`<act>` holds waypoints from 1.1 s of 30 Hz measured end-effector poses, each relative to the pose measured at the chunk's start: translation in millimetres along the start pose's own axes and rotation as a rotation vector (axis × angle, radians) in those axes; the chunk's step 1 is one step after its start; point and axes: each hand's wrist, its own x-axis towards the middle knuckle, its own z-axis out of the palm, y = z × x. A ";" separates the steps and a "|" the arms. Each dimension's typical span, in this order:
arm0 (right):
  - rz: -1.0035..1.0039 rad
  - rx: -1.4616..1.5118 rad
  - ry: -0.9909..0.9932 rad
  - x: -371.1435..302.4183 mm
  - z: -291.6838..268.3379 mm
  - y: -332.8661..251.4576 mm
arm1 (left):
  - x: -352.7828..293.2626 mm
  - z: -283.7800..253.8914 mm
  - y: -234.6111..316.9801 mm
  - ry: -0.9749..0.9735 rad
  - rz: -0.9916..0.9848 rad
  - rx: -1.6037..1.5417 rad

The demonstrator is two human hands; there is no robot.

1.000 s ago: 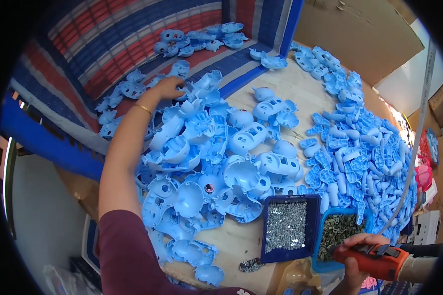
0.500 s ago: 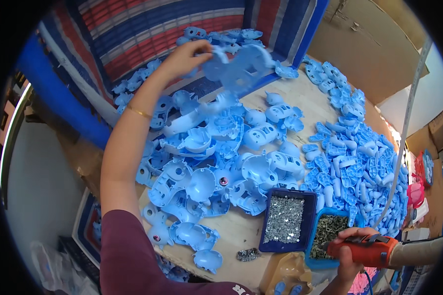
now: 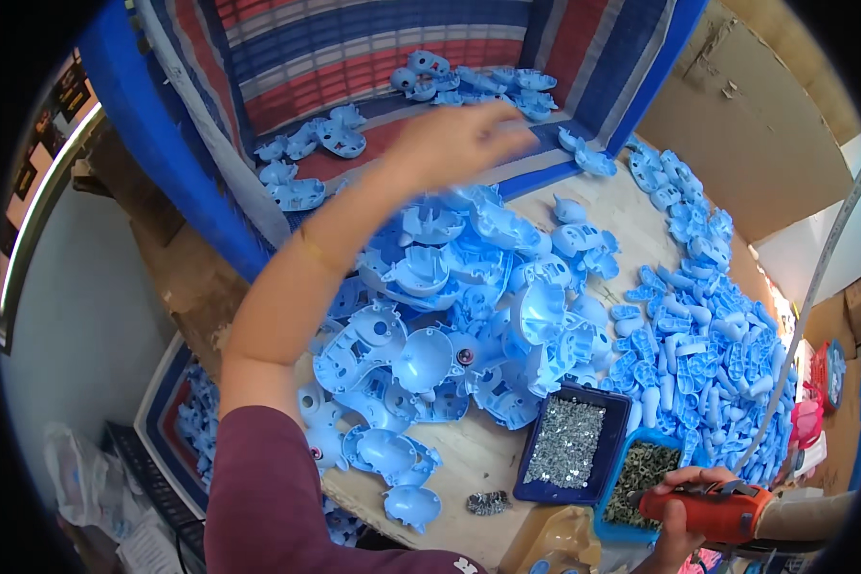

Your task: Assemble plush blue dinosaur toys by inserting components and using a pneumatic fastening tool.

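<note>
While from afar I see some blue shells [image 3: 342, 139] inside the striped bin [image 3: 306, 57], my left hand [image 3: 459, 145] hovers half open, blurred, nothing visible in it; far more loose shells [image 3: 540, 311] sit heaped on the surface [image 3: 493, 457]; my right hand [image 3: 676, 529] grips a red tool [image 3: 717, 512].

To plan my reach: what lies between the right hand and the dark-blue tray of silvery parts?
In the head view, a light-blue tray of small dark pieces lies between them, partly hidden by the right hand's red power tool.
</note>
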 end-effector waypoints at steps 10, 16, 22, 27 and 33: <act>0.111 0.019 0.033 -6.3 -4.9 -0.3 | -4.2 15.8 -324.1 0.224 -1.108 0.386; 0.054 0.029 0.003 -2.6 -7.1 0.9 | 5.4 25.1 -360.8 -0.068 -1.156 0.474; 0.042 0.053 -0.012 -6.3 -6.2 2.0 | -6.9 44.9 -258.4 0.022 -1.019 0.516; 0.043 0.141 -0.104 -9.7 -5.5 -0.4 | -9.6 39.9 -261.1 -0.114 -0.874 0.185; 0.014 0.182 -0.124 -8.9 -5.4 0.4 | -8.3 25.2 -249.8 -0.381 -0.770 0.221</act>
